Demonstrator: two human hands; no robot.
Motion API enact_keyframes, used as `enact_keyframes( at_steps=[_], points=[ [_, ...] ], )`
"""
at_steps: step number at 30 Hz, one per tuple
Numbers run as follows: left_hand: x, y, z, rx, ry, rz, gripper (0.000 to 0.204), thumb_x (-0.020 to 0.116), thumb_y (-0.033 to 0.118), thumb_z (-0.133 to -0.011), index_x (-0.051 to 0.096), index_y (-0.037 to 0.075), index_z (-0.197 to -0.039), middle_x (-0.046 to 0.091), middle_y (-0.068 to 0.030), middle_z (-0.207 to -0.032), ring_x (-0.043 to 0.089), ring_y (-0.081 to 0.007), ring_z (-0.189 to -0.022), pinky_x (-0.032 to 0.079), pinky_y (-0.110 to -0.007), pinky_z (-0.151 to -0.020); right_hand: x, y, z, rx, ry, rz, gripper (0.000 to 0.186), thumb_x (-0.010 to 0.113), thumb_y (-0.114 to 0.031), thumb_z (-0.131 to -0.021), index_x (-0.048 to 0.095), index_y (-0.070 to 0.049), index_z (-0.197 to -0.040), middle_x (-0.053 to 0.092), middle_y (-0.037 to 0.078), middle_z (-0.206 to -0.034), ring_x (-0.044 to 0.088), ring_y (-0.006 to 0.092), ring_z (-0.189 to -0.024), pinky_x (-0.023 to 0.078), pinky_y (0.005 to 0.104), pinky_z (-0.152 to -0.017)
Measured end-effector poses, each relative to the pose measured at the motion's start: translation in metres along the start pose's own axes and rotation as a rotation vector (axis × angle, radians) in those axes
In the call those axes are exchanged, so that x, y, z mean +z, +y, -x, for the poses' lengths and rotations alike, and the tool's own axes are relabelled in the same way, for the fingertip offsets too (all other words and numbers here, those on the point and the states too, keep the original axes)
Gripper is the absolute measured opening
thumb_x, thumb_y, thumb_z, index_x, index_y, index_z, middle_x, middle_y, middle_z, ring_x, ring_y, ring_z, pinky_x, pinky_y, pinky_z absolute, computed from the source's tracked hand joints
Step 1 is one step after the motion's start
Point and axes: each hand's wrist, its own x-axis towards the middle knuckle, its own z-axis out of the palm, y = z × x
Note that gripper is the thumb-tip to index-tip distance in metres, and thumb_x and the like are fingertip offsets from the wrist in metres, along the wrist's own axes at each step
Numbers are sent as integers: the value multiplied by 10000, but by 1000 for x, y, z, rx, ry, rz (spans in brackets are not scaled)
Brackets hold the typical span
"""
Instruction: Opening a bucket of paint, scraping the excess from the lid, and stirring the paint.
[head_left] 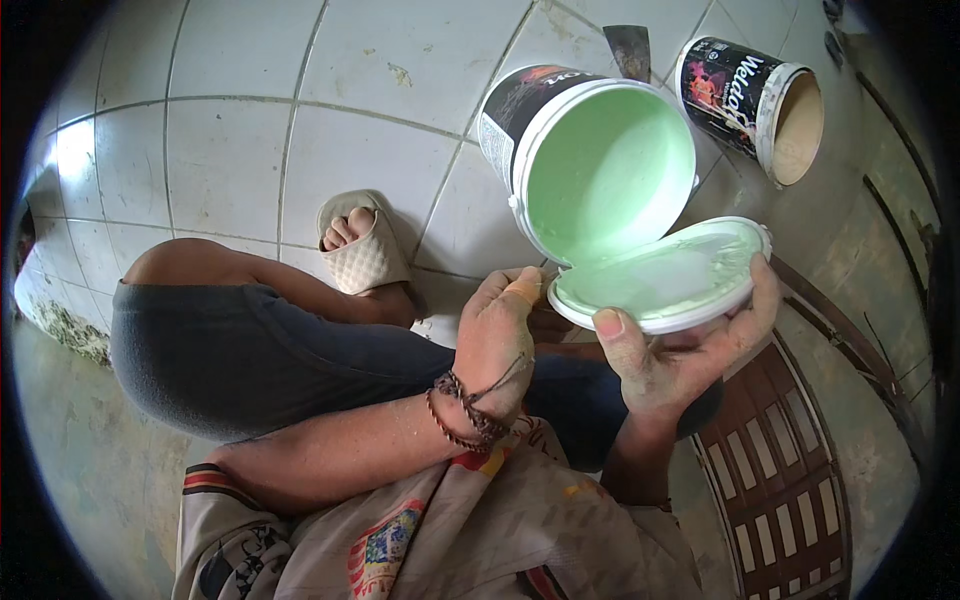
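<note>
Right hand (675, 365) grips smeared lid (682, 322), thumb above, fingers beneath; left hand (500, 315) curled by lid's left edge, grip unclear. Lid sits before the bucket (508, 105), edges apparently meeting. Best keep it tilted toward the mouth, catching drips. Second bucket (725, 95) limits far right; tiles (375, 65) leftward give more room.

the right hand (675, 370) has part of its fingers hidden under the lid (665, 283); at the left hand (495, 325), most fingertips are out of sight, so its hold cannot be told. the bucket (503, 140) covers the near end of a dark flat blade (628, 50). the near edge cuts off the shirt (570, 540) and the brown slatted panel (780, 488). at far right, dark bits (834, 46) are too small to tell.
</note>
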Motion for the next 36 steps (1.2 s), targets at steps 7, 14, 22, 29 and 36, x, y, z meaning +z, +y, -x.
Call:
enact_keyframes(
  at_steps=[7, 14, 22, 29, 36],
  points=[
    [2, 3, -1, 28, 4, -46, 250, 471, 198, -933, 567, -27, -987, 618, -106, -868, 605, -185, -771, 485, -300, -700, 10, -8, -28, 198, -38, 175, 913, 807, -224, -692, 224, -53, -1374, 371, 206, -1250, 479, 327, -1126, 488, 421, -878],
    [-10, -16, -20, 595, 57, -436, 340, 544, 299, -948, 567, -37, -906, 623, -100, -846, 592, -133, -772, 469, -261, -727, -28, 1, -55, 50, -251, 691, 754, 728, -407, -761, 400, -76, -1354, 538, 260, -1224, 621, 359, -948, 514, 433, -796],
    [-12, -19, -38, 833, 152, -952, 592, 403, 491, -960, 588, -41, -777, 585, -131, -624, 562, -192, -586, 437, -318, -583, -85, 60, -8, 614, -232, 498, 477, 679, -414, -818, 593, -8, -1054, 657, 182, -848, 640, 254, -753, 504, 359, -689],
    [-11, -11, -46, 994, 279, -1137, 582, 464, 492, -942, 596, -35, -733, 556, -53, -601, 524, -121, -557, 422, -267, -525, -87, 81, -7, 437, -476, 562, 656, 621, -587, -786, 582, 55, -915, 649, 241, -821, 649, 374, -819, 507, 440, -736],
    [14, 28, -46, 1276, 527, -1402, 661, 539, 564, -859, 491, -22, -557, 461, -183, -500, 462, -339, -470, 396, -403, -506, -88, 93, -13, 491, -473, 586, 683, 609, -648, -753, 665, 31, -791, 659, 231, -795, 656, 374, -799, 528, 429, -701]
  ],
)
